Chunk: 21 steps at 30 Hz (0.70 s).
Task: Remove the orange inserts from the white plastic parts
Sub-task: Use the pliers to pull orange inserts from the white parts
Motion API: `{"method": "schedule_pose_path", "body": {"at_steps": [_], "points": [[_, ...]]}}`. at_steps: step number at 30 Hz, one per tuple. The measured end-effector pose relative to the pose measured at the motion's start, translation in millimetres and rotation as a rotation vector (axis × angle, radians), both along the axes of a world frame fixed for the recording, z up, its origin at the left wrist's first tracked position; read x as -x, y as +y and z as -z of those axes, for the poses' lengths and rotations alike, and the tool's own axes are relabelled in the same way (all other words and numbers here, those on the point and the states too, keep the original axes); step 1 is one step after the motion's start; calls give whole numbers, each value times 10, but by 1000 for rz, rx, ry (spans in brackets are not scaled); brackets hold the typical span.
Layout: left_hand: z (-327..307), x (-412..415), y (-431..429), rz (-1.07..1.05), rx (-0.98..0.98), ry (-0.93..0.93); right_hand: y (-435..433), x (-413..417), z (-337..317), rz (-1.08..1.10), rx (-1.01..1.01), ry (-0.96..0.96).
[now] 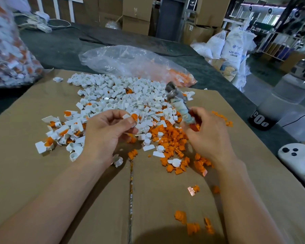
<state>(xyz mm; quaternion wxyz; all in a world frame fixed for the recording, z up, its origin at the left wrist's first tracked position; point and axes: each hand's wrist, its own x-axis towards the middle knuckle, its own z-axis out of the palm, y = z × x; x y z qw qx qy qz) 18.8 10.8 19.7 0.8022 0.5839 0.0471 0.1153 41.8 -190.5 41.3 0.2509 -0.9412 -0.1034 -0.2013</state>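
Your left hand (106,131) pinches a white part (126,116), orange insert (134,117) still seated, over the pile (123,95) on the worktop (33,173). Your right hand (209,132) grips a taped tool (180,106). Next, probably, the tool must meet the insert squarely.

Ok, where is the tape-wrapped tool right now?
In the head view, the grey tape-wrapped metal tool is held in the right hand, right of centre, its head tilted up over the pile of white plastic parts.

Even indoor light; edges warped, tool motion-blurred.
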Motion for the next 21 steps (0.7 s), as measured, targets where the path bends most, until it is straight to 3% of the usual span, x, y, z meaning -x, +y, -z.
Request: {"method": "schedule_pose_path", "body": {"at_steps": [8, 21], "points": [[-15, 8, -7, -48, 65, -79, 235, 87, 46, -203, 84, 74], [-28, 0, -23, -84, 66, -151, 328, 104, 97, -314, 58, 138]]}}
